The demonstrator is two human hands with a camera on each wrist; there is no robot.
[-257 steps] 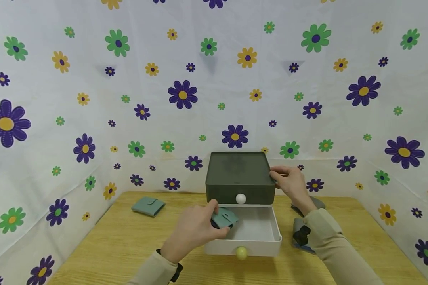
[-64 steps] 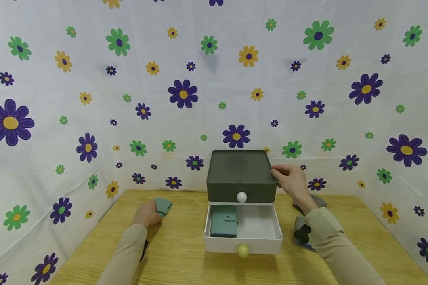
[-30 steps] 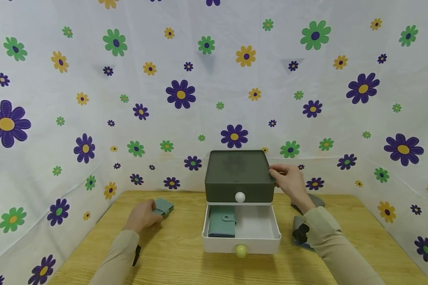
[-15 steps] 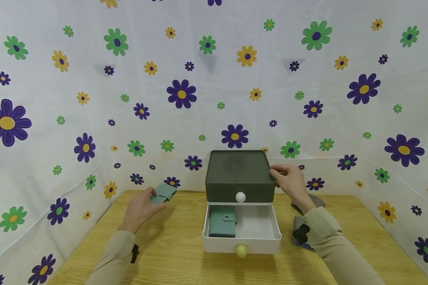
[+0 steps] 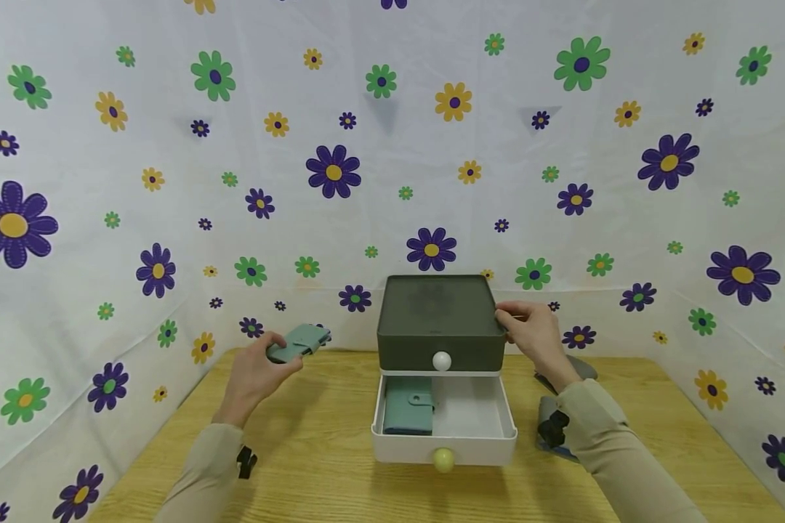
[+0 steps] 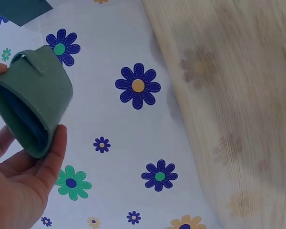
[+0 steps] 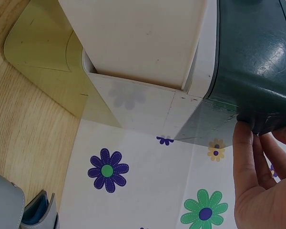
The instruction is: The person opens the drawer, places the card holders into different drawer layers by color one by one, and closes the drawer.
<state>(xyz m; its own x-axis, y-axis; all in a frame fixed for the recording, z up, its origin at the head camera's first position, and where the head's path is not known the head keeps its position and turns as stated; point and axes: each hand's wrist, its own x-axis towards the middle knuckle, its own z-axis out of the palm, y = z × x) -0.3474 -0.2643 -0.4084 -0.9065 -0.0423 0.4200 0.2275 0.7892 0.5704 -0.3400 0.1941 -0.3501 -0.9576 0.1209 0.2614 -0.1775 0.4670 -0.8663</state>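
My left hand (image 5: 251, 378) grips a teal wallet (image 5: 306, 337) with a strap closure, held above the table's back left part. In the left wrist view the wallet (image 6: 45, 90) is tilted, its layered edge facing the camera, thumb and fingers on opposite sides. A second teal wallet (image 5: 408, 409) lies flat in the left half of the pulled-out white drawer (image 5: 474, 407). The drawer belongs to a small box with a dark green top (image 5: 438, 305). My right hand (image 5: 538, 335) pinches that top's right edge; in the right wrist view its fingers (image 7: 245, 152) touch the dark corner.
Two grey wallet-like items lie right of the box: one (image 5: 584, 369) behind the right wrist, one (image 5: 546, 412) partly hidden by the forearm. The drawer has a yellow-green knob (image 5: 443, 459), the upper one a white knob (image 5: 441, 361). Flowered cloth (image 5: 340, 240) surrounds the wooden table (image 5: 327, 450).
Earlier, my left hand held one teal wallet at the drawer; that wallet now lies inside. The left hand moved left, grasped the other teal wallet and raised it. My right hand stayed put.
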